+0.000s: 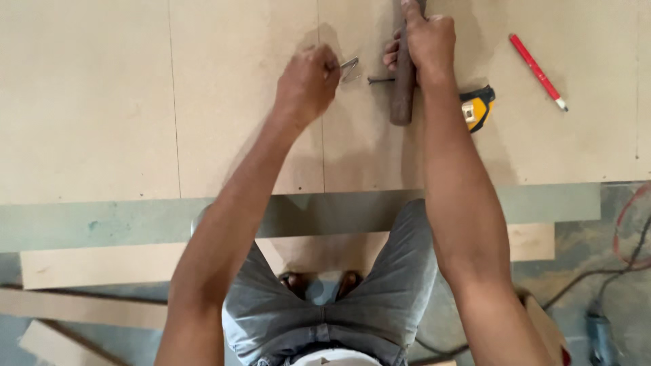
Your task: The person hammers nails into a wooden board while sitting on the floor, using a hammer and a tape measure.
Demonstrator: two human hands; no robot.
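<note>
Red pencil, yellow-black tape measure, brown handle, tan board

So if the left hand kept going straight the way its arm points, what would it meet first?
The left hand points up and slightly right across the fibreboard sheet. It already pinches small metal nails at its fingertips. Beyond them the way looks free to the picture's top edge; the hammer handle lies further right, though depth is unclear.

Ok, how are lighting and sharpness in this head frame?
Head view: soft even light, no glare; faint shadows under the left hand and right hand on the board; slightly soft throughout, with the wooden handle and red pencil still legible.
</note>
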